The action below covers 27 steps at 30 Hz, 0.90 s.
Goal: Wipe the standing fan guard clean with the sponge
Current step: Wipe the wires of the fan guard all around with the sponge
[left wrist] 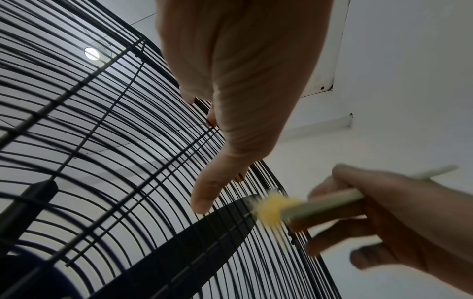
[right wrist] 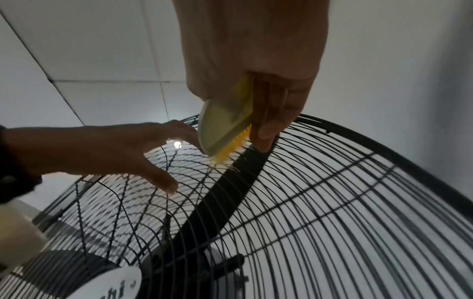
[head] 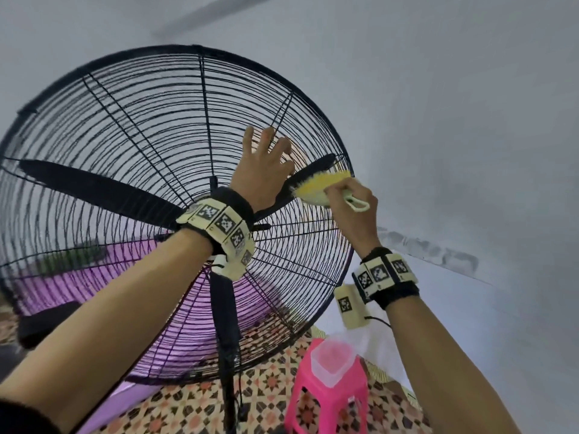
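- The fan guard (head: 131, 145), black wire, stands before a pale wall; a dark blade (head: 103, 189) shows behind the wires
- Left hand (head: 263, 170) lies with fingers spread and straight on the upper right wires; its grip holds nothing
- Right hand (head: 351, 211) grips a yellow-bristled brush (head: 319, 191); bristles touch the guard near its right rim
- A pink stool (head: 329, 399) stands below, carrying a clear container (head: 332, 361)

The fan's white hub badge (right wrist: 116, 283) shows only the letters "chi".
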### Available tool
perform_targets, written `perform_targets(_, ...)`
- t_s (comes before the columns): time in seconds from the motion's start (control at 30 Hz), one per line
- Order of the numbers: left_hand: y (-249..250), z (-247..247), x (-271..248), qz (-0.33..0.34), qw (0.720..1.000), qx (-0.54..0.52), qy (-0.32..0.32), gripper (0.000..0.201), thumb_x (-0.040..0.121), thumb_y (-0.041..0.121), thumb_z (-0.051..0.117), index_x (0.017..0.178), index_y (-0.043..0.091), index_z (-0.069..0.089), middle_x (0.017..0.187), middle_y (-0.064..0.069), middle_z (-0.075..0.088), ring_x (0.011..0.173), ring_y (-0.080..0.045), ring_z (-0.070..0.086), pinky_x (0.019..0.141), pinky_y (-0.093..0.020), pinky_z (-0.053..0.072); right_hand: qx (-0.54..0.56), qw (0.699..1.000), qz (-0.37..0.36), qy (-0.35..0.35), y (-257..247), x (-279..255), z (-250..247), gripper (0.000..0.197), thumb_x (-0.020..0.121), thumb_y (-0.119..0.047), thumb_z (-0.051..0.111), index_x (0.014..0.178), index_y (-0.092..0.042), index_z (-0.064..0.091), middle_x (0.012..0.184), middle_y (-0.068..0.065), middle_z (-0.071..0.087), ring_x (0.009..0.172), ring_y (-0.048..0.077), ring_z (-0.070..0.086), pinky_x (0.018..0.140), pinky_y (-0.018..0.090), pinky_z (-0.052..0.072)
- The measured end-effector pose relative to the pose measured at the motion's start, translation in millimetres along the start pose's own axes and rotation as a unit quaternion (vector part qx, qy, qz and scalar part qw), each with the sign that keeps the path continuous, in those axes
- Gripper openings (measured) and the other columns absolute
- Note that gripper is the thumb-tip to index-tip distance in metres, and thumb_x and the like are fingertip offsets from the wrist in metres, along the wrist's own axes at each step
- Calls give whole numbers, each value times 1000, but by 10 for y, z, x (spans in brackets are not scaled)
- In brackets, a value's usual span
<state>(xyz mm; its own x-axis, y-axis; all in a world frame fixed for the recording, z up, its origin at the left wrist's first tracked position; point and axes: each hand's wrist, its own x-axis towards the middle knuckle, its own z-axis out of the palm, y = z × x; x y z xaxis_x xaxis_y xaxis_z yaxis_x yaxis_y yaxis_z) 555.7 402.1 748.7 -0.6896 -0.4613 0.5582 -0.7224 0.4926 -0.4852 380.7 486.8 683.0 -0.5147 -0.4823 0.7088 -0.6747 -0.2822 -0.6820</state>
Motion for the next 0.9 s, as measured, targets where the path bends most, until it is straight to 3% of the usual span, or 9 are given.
perform_targets(0.1, -39, -6, -9, -4, 1000, 6, -11, 61, 84, 15, 70, 141, 28, 54, 160, -6, 23, 154, -42, 8, 123, -71, 4, -49, 994, 90, -39, 227, -26, -27, 20, 84, -34, 63, 73, -20, 72, 73, -8, 71, 69, 15, 70, 67, 38, 61)
perform_targets(0.17, -49, -26, -2, -5, 1000, 1, -20, 63, 82, 15, 71, 141, 29, 54, 160, -6, 23, 154, -41, 6, 123, -71, 2, -59, 992, 97, -53, 252, -17, -99, 21, 83, -35, 62, 73, -21, 74, 72, -6, 72, 66, 13, 71, 64, 38, 62)
perform_targets(0.27, -21, -36, 6, -2, 1000, 3, -23, 68, 80, 18, 73, 144, 30, 52, 160, -5, 22, 154, -41, 5, 123, -70, 0, -34, 998, -5, -44, 79, 63, -206, 17, 94, -23, 61, 85, -16, 74, 70, -10, 67, 54, -3, 58, 49, 15, 43)
perform_targets(0.37, 8, -16, -23, 0, 1000, 21, -15, 67, 82, 23, 73, 145, 29, 51, 161, -6, 22, 154, -41, 8, 123, -70, 4, 17, 997, -58, -48, -30, 137, -186, 13, 93, -15, 62, 92, -17, 75, 78, -12, 70, 55, -5, 56, 49, 9, 35)
perform_targets(0.5, 2, -141, 64, 14, 997, 53, -49, 63, 84, 41, 74, 144, 36, 54, 161, -4, 28, 153, -39, 15, 122, -68, 15, 4, 994, 63, -84, 323, 39, -106, 11, 84, -33, 65, 81, -28, 74, 85, -8, 75, 71, 11, 72, 64, 37, 61)
perform_targets(0.6, 12, -278, 213, 27, 998, 52, -26, 48, 90, 39, 67, 137, 36, 62, 152, -1, 42, 144, -31, 33, 117, -61, 30, -42, 990, 73, -112, 525, -47, -172, 16, 79, -39, 64, 78, -27, 74, 81, -6, 75, 72, 18, 74, 67, 47, 63)
perform_targets(0.67, 59, -311, 369, 40, 998, 43, 0, 52, 91, 33, 66, 143, 34, 57, 154, -1, 41, 143, -28, 36, 117, -57, 32, -38, 994, 58, -83, 494, -9, -233, 17, 84, -36, 64, 82, -24, 76, 80, -4, 76, 71, 18, 73, 68, 41, 62)
perform_targets(0.8, 176, -239, 674, 58, 995, 71, -31, 76, 91, 43, 70, 158, 37, 35, 169, 0, 23, 157, -31, 15, 125, -63, 12, -25, 999, -12, -38, 271, 268, -340, 14, 94, -28, 64, 89, -20, 75, 85, -4, 74, 73, 7, 67, 58, 11, 46)
perform_targets(0.9, 225, -228, 773, 47, 993, 96, -46, 78, 88, 50, 72, 156, 36, 37, 168, -3, 23, 157, -32, 12, 123, -67, 13, 13, 998, -40, -52, 203, 480, -319, 19, 93, -17, 56, 92, -23, 74, 87, -9, 72, 67, -1, 61, 55, 14, 44)
